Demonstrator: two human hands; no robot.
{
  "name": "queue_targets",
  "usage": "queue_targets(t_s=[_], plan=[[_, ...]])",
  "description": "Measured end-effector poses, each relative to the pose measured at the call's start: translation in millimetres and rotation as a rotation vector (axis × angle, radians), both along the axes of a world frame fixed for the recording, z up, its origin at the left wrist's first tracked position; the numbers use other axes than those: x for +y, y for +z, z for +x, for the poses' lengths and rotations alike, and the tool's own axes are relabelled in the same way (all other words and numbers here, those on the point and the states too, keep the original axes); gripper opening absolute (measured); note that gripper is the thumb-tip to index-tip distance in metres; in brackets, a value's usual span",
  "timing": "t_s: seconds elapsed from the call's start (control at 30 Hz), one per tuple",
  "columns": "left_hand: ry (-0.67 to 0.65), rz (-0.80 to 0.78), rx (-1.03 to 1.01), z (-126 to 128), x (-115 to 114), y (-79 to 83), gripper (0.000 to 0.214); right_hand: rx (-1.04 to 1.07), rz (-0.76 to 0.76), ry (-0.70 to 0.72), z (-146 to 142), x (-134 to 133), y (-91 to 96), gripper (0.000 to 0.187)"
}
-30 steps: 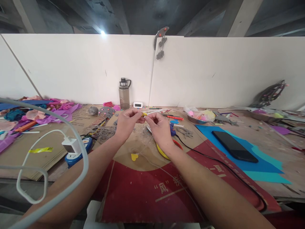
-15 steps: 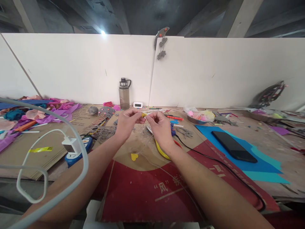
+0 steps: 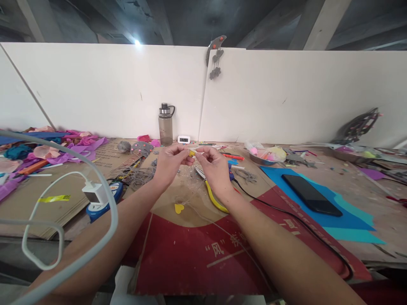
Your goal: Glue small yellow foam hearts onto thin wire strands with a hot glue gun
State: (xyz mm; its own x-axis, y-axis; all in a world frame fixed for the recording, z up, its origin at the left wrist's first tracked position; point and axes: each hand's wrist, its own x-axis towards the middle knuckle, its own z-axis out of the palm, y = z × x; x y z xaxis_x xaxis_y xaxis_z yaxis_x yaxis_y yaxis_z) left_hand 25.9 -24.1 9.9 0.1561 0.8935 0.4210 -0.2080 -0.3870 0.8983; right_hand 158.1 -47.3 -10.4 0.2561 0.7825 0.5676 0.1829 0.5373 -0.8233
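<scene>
My left hand (image 3: pixel 170 163) and my right hand (image 3: pixel 213 169) meet above the middle of the cardboard-covered table (image 3: pixel 190 186). Both pinch a small yellow piece (image 3: pixel 191 153) between fingertips. A thin clear thread (image 3: pixel 203 216) hangs from the hands and trails down over the red cardboard (image 3: pixel 190 254). A small yellow heart (image 3: pixel 179 208) lies on the cardboard below the hands, beside the thread. Yellow-handled scissors (image 3: pixel 216 199) lie under my right wrist.
A black phone (image 3: pixel 311 195) rests on blue paper (image 3: pixel 343 212) at right. A black cable (image 3: pixel 286 216) runs across the red cardboard. A white charger (image 3: pixel 94 194) with white cord sits at left by coloured paper scraps (image 3: pixel 47 150). A water bottle (image 3: pixel 165 124) stands at the wall.
Both hands have stayed together on the yellow piece, with only small finger shifts. The view has tilted slightly.
</scene>
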Motion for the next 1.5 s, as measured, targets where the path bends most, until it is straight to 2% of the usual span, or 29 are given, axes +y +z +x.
queue_targets(t_s=[0.3, 0.57, 1.03, 1.3, 1.5], plan=[[0.003, 0.004, 0.008, 1.1, -0.3, 0.3, 0.013, -0.016, -0.005, 0.007, 1.0, 2.1, -1.7, 0.018], [-0.001, 0.018, 0.019, 1.1, -1.3, -0.6, 0.013, -0.028, -0.041, -0.040, -1.7, -2.9, 5.9, 0.017], [-0.014, 0.022, 0.018, 1.3, -1.2, -0.9, 0.015, -0.015, -0.036, -0.055, -3.8, -2.2, 7.0, 0.015], [-0.155, -0.109, -0.033, -0.4, 1.0, 3.0, 0.017, -0.018, -0.020, -0.061, -1.0, -0.2, 3.0, 0.014], [-0.237, -0.114, -0.008, -3.0, 2.9, 4.4, 0.018, -0.025, -0.036, -0.093, 1.0, -0.3, 2.8, 0.013]])
